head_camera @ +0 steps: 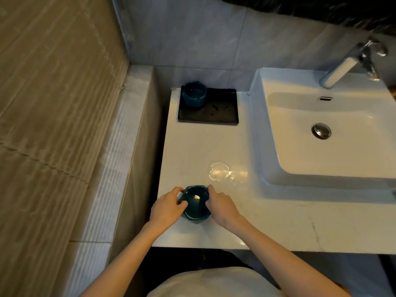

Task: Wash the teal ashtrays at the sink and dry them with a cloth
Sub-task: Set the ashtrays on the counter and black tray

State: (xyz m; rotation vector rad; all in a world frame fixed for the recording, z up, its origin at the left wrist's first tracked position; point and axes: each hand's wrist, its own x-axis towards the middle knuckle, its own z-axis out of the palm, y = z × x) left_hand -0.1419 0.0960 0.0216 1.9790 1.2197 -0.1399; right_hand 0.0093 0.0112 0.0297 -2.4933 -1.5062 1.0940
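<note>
no readable text or labels anywhere

Grey tiled wall [192,39] behind a glossy white counter [192,146], dimly lit.

White countertop [192,146], black tray [216,115] at back, teal ashtray [196,207] near front, water puddle [220,171]

**Gloss on nearly everything, matt on the side wall**

The counter [267,221] is white, polished and stone-like, with faint veins. A puddle [220,171] gleams near its front edge. The sink [263,125] looks like smooth glazed ceramic. The tap [342,69] and drain plug [321,130] are bright polished metal. The near ashtray [196,207] at the front edge and the far ashtray [194,95] at the back edge have a glossy teal glaze. The black tray [214,116] has a dull sheen, spotted with drops. The back tiles [192,39] are smooth satin, the side wall [53,82] matt and ribbed.
</note>
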